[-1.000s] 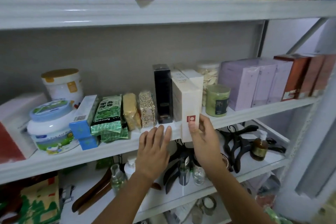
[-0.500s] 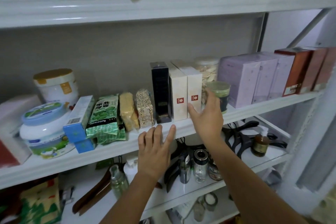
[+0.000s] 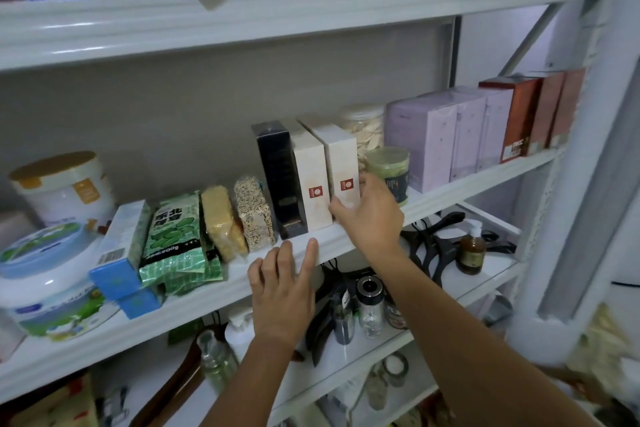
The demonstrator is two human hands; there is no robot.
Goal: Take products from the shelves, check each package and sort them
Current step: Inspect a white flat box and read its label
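Change: one second ago the right cream box (image 3: 343, 163) was held forward of the middle shelf (image 3: 207, 291) edge. It now stands upright on the shelf, touching the left cream box (image 3: 310, 177), with the green-lidded jar (image 3: 389, 170) just to its right. The right hand (image 3: 370, 218) still grasps it, thumb on the front face, fingers round the right side. The left hand (image 3: 282, 291) rests released, straight fingers on the shelf edge. Assessment: this package appears checked and re-shelved; release it, then select the next product
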